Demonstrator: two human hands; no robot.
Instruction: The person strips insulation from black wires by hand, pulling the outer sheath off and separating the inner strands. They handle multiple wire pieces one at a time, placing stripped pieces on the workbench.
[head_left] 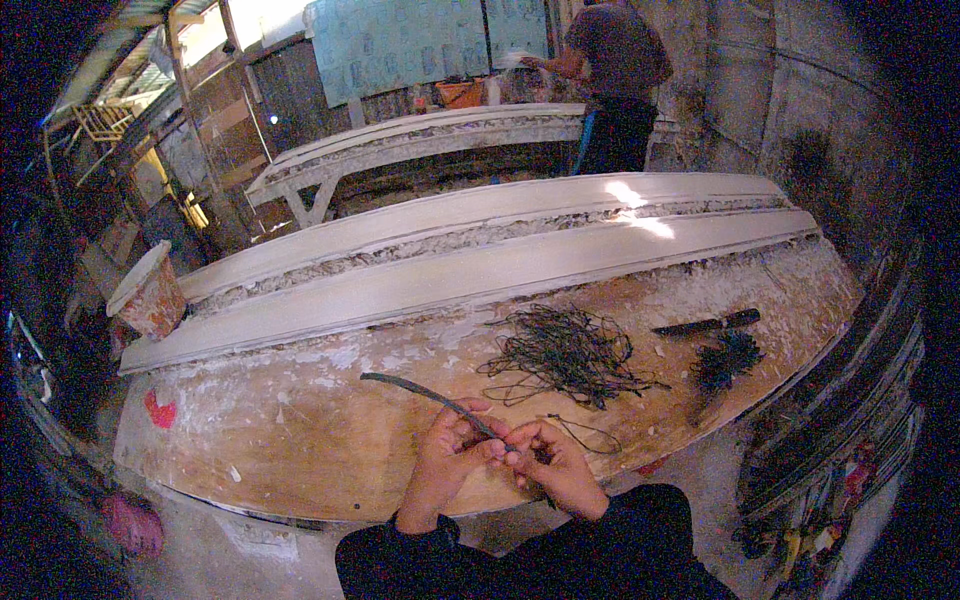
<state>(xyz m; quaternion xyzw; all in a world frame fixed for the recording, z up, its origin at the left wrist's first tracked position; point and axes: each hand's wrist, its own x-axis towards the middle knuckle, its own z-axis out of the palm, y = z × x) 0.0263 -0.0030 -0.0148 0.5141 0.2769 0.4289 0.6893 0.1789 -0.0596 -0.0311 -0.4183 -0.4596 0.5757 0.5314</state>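
Near the table's front edge, my left hand (pixel 455 452) is closed round a thin dark grey-green strip (pixel 418 388), which sticks out stiffly to the upper left. My right hand (pixel 552 462) meets it fingertip to fingertip and pinches the strip's lower end. Fingers hide what exactly happens at that end. Beyond my right hand runs a loop of thin dark cord (pixel 597 432); whether it reaches my fingers I cannot tell. A loose tangle of dark cord (pixel 570 355) lies farther off. To its right are a knife (pixel 705 323) and a bushy dark bundle of short pieces (pixel 727 360).
The wooden tabletop (pixel 290 440) is smeared with white residue. Two long pale mouldings (pixel 430 285) lie along its far side. A crusted bucket (pixel 150 295) leans at the left. Behind, a person (pixel 615 70) stands at another bench (pixel 400 135). A pink container (pixel 132 525) is at lower left.
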